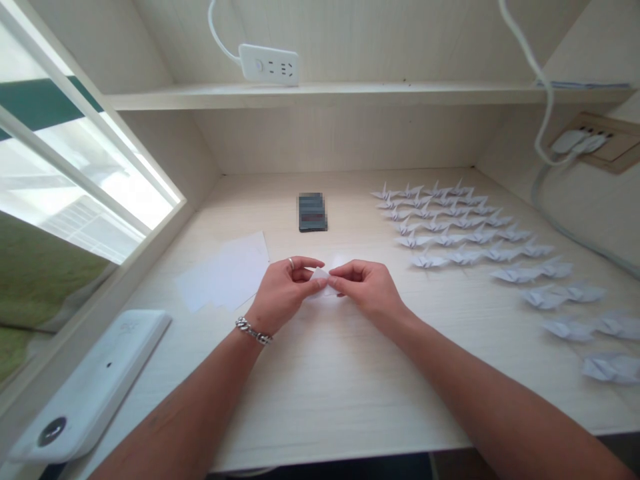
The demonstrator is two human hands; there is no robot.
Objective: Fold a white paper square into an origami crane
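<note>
Between my two hands, over the middle of the desk, is a small folded piece of white paper (320, 275). My left hand (287, 287) pinches its left side with thumb and fingers; a ring and a chain bracelet show on that hand and wrist. On the other side, the thumb and forefinger of my right hand (367, 283) pinch the paper's right edge. The fingers partly cover the paper, so its exact fold is hard to make out. Left of my hands lie several overlapping white paper sheets (225, 273).
Rows of folded white paper cranes (465, 237) fill the desk's right side. A dark flat object (313, 213), blurred out, lies beyond my hands. At the left edge sits a white device (100, 383). A power strip (270, 65) rests on the shelf (350, 95); a cable (530, 57) hangs right.
</note>
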